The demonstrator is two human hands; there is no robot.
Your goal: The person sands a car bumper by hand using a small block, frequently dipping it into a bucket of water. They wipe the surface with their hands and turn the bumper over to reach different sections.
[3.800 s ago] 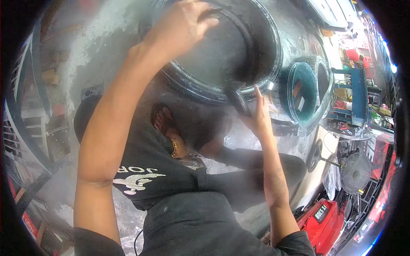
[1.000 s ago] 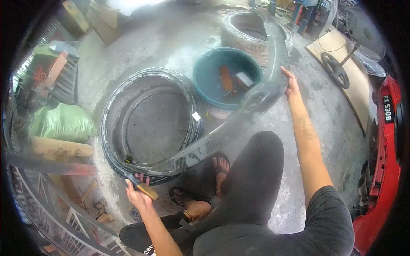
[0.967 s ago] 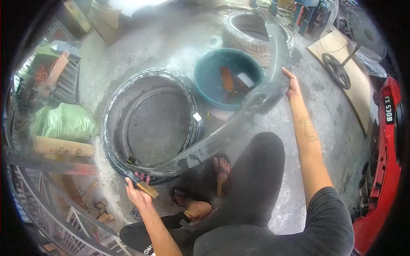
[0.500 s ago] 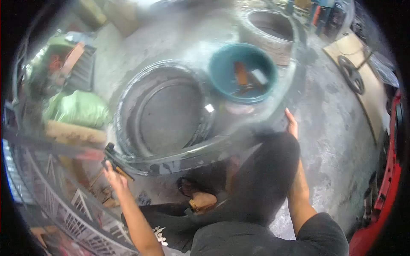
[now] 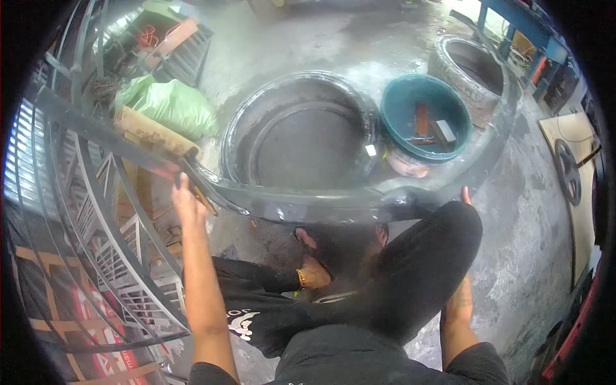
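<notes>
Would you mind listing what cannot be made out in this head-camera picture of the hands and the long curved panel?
- Right hand: only fingertips show; the knee hides the rest, so its grip is unclear.
- Left hand: seen from behind; its grip on the curved panel and a tan piece is unclear.
- Items in the teal basin: too small to identify.

Single head-worn fisheye view, steeply downward over knees onto the nearby concrete floor [image 5: 513, 212].

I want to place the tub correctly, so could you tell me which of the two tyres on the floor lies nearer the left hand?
The large black tyre in the middle, beside the teal tub; the pale tyre lies beyond the tub, farther from the left hand.
</notes>
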